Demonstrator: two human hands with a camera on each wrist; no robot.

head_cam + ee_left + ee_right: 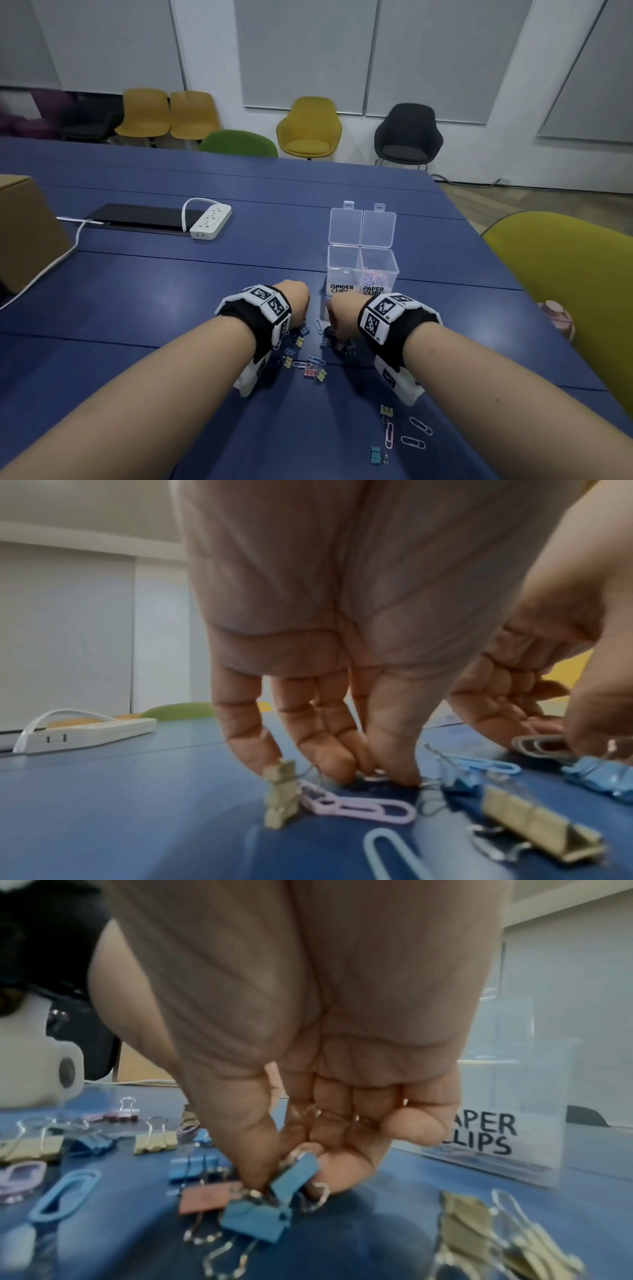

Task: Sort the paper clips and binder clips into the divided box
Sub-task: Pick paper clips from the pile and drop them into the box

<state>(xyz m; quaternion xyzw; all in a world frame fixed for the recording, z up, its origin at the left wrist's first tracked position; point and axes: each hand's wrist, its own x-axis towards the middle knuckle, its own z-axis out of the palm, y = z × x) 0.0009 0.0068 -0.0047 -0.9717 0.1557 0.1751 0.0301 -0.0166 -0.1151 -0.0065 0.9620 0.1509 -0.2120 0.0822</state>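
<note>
Blue table (pixel 171 291), box (pixel 363 270) labelled BINDER CLIPS (left), PAPER CLIPS, right hand (pixel 308 1083) pinching blue binder clip (pixel 294 1177), left hand (pixel 325 642) fingers spread.

A clear plastic divided box (pixel 362 270) stands open, pastel paper clips (pixel 376 277) in its right compartment; small coloured metal binder clips (pixel 310 371) lie scattered before it.

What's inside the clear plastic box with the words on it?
The clear plastic divided box holds a heap of pastel paper clips in the side labelled PAPER CLIPS. The BINDER CLIPS side looks empty, though its label hides the very bottom.
</note>
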